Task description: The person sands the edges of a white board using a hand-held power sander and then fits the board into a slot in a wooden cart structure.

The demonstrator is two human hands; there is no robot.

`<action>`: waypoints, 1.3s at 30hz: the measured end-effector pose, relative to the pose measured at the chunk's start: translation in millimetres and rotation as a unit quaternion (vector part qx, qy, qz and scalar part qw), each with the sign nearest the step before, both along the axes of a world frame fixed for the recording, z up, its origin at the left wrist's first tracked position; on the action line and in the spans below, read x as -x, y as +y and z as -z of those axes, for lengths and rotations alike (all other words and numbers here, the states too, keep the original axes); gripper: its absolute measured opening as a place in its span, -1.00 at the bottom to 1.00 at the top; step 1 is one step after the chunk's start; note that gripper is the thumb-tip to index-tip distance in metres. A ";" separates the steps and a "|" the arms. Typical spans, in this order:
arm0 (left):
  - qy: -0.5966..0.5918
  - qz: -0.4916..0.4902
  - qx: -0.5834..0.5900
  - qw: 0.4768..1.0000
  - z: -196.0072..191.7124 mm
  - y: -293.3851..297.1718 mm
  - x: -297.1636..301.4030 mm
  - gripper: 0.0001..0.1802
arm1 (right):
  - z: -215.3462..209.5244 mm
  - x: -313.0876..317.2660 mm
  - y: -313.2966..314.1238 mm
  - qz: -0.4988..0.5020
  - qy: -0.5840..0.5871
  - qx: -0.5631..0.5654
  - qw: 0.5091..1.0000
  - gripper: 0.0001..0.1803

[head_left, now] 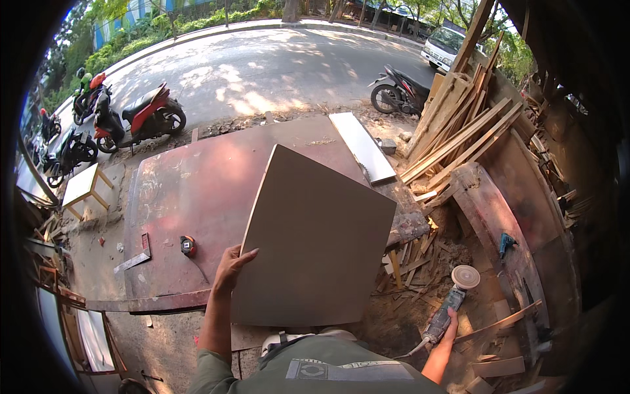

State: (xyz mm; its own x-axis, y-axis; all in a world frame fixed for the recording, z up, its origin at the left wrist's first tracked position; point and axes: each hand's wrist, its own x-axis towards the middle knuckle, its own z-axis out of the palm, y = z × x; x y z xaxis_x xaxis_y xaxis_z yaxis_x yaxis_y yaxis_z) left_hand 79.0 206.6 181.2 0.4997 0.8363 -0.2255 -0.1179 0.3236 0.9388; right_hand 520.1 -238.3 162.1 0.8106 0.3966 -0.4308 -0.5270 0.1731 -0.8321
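A large flat brown board (315, 243) stands tilted in front of my body, over the near edge of a red-topped worktable (197, 177). My left hand (231, 264) grips the board's left edge, thumb on the face turned to me. Off to the right, my right hand (447, 328) is wrapped round the body of an angle grinder (446, 311). Its round pale sanding disc (465, 277) points away from me, apart from the board. A cord runs from the grinder's rear toward my body. Part of the worktable is hidden behind the board.
On the worktable lie a tape measure (188, 246), a try square (136, 259) and a white panel (362, 146). Timber offcuts (459, 141) are heaped at right, near a bench with a teal tool (506, 243). A small table (88, 189) and motorcycles (141, 118) stand left; a road lies beyond.
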 end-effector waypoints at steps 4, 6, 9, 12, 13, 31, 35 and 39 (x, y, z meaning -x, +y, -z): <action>0.109 -0.099 -0.091 0.985 -96.7 -61.7 72.5 -0.72 | 8.0 -45.9 68.3 -0.111 0.033 -0.017 0.993 -0.46; 0.206 -0.130 -0.125 0.962 -156.2 -107.6 95.5 -0.77 | 23.0 -63.8 106.1 -0.217 0.041 -0.057 0.974 -0.42; 0.330 -0.203 -0.141 0.911 -231.7 -188.6 90.5 -0.79 | 48.2 -60.7 177.6 -0.332 0.134 -0.106 0.928 -0.39; 0.473 -0.231 -0.154 0.836 -271.2 -260.6 79.5 -0.79 | 90.5 -48.1 252.4 -0.423 0.219 -0.101 0.874 -0.48; 0.513 -0.243 -0.141 0.811 -278.4 -288.9 81.9 -0.79 | 93.9 -31.9 282.8 -0.472 0.224 -0.104 0.846 -0.50; 0.569 -0.471 0.169 0.653 -153.2 -589.2 274.7 -0.68 | 158.4 115.4 403.7 -0.587 -0.188 0.164 0.770 -0.23; 0.576 -0.472 0.186 0.641 -101.6 -631.0 338.3 -0.66 | 158.5 158.1 391.9 -0.484 -0.456 0.373 0.647 -0.12; 0.580 -0.480 0.224 0.619 -67.2 -664.8 393.7 -0.66 | 206.3 121.3 431.8 -0.395 -0.569 0.452 0.562 -0.07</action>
State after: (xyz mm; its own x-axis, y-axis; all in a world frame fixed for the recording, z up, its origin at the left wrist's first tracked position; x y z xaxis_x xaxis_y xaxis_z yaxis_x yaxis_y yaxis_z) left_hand -314.7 -458.2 248.4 -0.8947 0.3457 -0.2830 0.2114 0.8856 0.4135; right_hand 398.8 193.5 -44.3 0.4905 0.8622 -0.1263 0.8203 -0.5058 -0.2671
